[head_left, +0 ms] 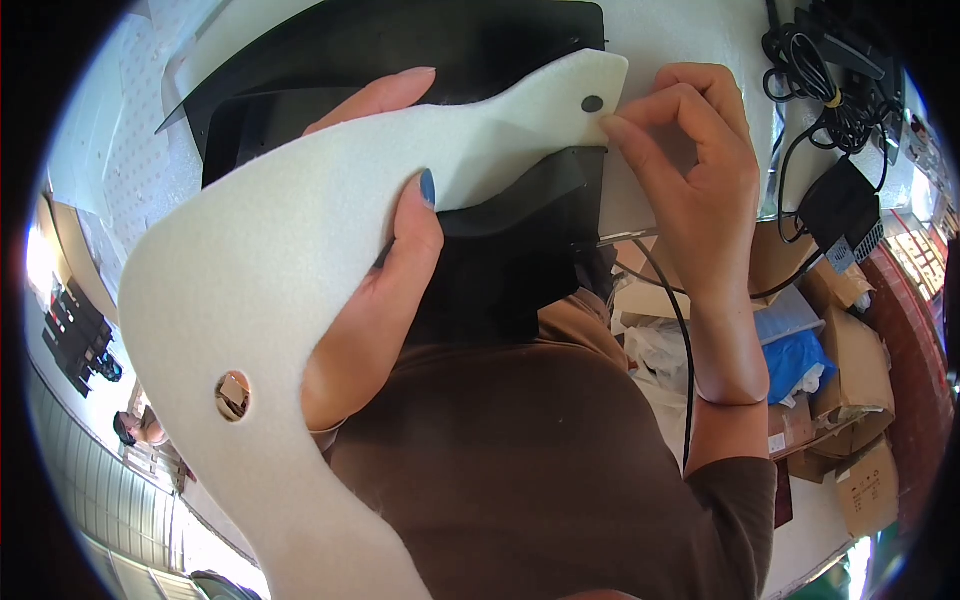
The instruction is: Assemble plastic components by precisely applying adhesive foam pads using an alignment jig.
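A long, curved piece of white felt (pixel 250 230) stretches from the lower middle up to the far right. It has a round hole low on its wide part and a smaller dark round spot near its narrow end. My left hand (pixel 385 250) grips it around the middle, thumb with a blue nail on the near side, fingers behind the far edge. At the narrow end, my right hand (pixel 690 140) pinches the felt's edge between thumb and forefinger, close to the dark spot. Behind the felt lie thin, curved black panels (pixel 480 50), partly covered by it.
Coiled black cables (pixel 815 90) and a black power adapter (pixel 840 205) sit on the white table (pixel 690 30) at the right. Cardboard boxes (pixel 850 370) and a blue plastic bag (pixel 797 365) are below. One black cable (pixel 688 370) hangs near my right forearm. Another person (pixel 140 428) is far left.
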The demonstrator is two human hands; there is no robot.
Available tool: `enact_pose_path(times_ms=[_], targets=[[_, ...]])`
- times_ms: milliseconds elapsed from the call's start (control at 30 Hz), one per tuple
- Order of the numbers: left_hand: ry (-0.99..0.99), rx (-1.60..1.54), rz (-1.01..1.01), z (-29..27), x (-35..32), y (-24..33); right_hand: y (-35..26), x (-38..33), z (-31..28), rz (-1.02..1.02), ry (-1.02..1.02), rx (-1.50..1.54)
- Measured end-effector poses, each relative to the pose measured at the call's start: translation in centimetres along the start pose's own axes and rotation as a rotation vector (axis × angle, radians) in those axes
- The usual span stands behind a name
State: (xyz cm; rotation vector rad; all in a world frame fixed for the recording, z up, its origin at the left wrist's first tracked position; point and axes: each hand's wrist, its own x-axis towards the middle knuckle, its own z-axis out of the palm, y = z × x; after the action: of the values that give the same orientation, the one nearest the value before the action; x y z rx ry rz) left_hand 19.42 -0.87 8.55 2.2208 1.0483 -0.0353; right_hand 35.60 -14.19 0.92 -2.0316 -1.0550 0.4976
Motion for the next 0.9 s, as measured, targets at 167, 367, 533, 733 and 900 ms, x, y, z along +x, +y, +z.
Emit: enact_pose_path(times_ms=[167, 367, 533, 733, 900], targets=[[-0.014, 0.0, 0.011, 0.0, 0.4, -0.2, 0.0, 0.0, 0.1, -0.007, 0.002, -0.013], [0.058, 0.078, 0.206, 1.6, 0.4, -0.6, 0.3, -0.1, 0.4, -0.061, 0.028, -0.094], [-0.013, 0.079, 0.161, 0.2, 0.2, -1.0, -0.6, 0.4, -0.1, -0.057, -0.024, -0.153], [0.008, 0.041, 0.127, 0.3, 0.1, -0.8, -0.9, 2.6, 0.4, -0.12, 0.015, -0.366], [0.012, 0.008, 0.241, 2.6, 1.1, -2.1, 0.7, 2.1, 1.0, -0.119, 0.112, -0.446]])
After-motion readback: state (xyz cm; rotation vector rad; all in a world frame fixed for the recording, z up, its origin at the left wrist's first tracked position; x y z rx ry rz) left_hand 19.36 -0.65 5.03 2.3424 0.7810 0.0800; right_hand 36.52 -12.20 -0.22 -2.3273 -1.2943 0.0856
